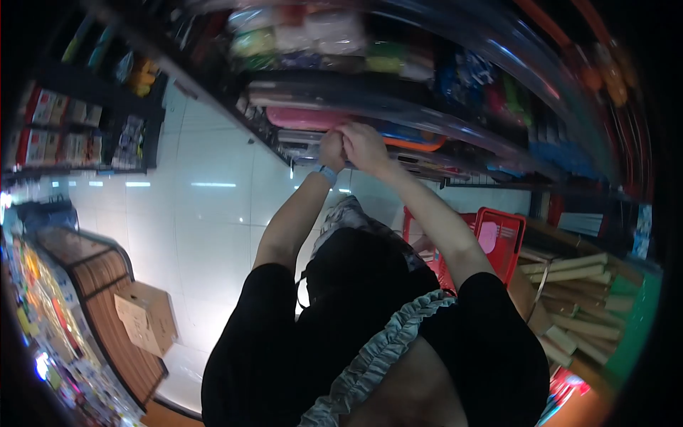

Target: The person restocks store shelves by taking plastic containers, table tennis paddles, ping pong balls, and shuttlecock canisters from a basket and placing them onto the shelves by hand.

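Both my hands are together at the front of a store shelf. My left hand point(332, 150), with a pale band on the wrist, has its fingers curled near the shelf edge. My right hand point(363, 146) touches it, fingers bent inward. Whatever may be between the fingers is too small and blurred to make out. Just behind my hands lie a pink item point(302, 118) and a blue item with an orange rim point(420, 139). Packed goods point(299, 39) fill the shelf above, blurred.
A red basket point(514, 245) with a pink item inside stands at the right, beside a box of long rolls point(576, 313). An open cardboard box point(146, 319) sits on a slatted brown stand point(107, 299) at the left. Shelves of goods point(64, 128) stand at the upper left.
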`<state>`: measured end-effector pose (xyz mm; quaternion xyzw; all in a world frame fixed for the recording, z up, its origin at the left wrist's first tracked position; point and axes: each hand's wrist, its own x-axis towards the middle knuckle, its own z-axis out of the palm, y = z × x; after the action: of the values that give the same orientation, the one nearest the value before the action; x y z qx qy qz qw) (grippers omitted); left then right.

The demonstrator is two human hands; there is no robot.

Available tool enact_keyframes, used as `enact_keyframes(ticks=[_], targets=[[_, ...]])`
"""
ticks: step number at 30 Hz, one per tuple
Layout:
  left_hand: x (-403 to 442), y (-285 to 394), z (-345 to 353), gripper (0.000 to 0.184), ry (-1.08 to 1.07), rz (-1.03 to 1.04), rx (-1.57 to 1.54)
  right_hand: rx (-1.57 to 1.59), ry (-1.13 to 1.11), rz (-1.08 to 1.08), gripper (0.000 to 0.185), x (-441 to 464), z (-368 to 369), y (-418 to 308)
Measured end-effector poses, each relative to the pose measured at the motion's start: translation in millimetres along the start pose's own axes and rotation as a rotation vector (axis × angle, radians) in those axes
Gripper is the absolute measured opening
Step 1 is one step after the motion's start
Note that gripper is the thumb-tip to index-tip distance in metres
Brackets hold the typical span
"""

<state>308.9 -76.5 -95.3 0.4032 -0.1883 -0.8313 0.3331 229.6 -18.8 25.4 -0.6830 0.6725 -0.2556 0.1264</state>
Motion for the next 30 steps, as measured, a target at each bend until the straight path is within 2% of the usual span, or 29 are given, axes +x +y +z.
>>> enact_keyframes(ticks=[1,4,6,7,9,11,13,14,16,18,20,23,26,27,30], targets=[[1,-2,-4,0.024,-0.019,0.002,-0.063,-0.001,0.152,-0.117,0.027,-14,-1,3],[4,-3,-20,0.027,-0.089,-0.065,-0.044,0.041,0.266,-0.062,0.027,-65,-7,13],[-22,5,-3,0.034,-0.07,-0.118,0.066,0.092,0.306,0.1,0.025,-111,-5,23],[-13,-10,-21,0.033,-0.116,-0.187,0.055,0.122,0.336,0.186,0.024,-137,-5,34],[-27,-35,-19,0.027,-0.04,-0.306,0.129,0.111,0.417,0.385,0.025,-192,-9,58],[10,-81,-76,0.022,-0.545,-0.581,-0.007,0.095,0.518,0.562,0.027,-243,-7,81],[-2,-103,-62,0.021,-0.406,-0.697,0.154,0.036,0.635,0.752,0.029,-286,-9,107],[-14,-120,-52,0.022,-0.331,-0.735,0.235,0.012,0.687,0.836,0.03,-310,-14,117],[-63,-138,20,0.027,-0.086,-0.718,0.542,0.066,0.851,1.043,0.031,-359,-32,134],[-81,-166,61,0.031,-0.179,-0.75,0.642,0.38,1.139,1.227,0.031,-408,-52,159],[-95,-196,96,0.031,-0.302,-0.778,0.728,0.239,1.31,1.264,0.029,-469,-45,195],[-119,-245,159,0.025,-0.427,-0.771,0.827,0.431,1.468,1.432,0.036,-545,-20,240],[-138,-297,216,0.023,-0.557,-0.769,0.887,0.576,1.464,1.822,0.055,-579,-7,267],[-144,-314,232,0.023,-0.604,-0.758,0.902,0.72,1.498,1.79,0.075,-600,18,287],[-159,-364,270,0.021,-0.705,-0.725,0.929,0.788,1.39,1.872,0.08,-618,41,317]])
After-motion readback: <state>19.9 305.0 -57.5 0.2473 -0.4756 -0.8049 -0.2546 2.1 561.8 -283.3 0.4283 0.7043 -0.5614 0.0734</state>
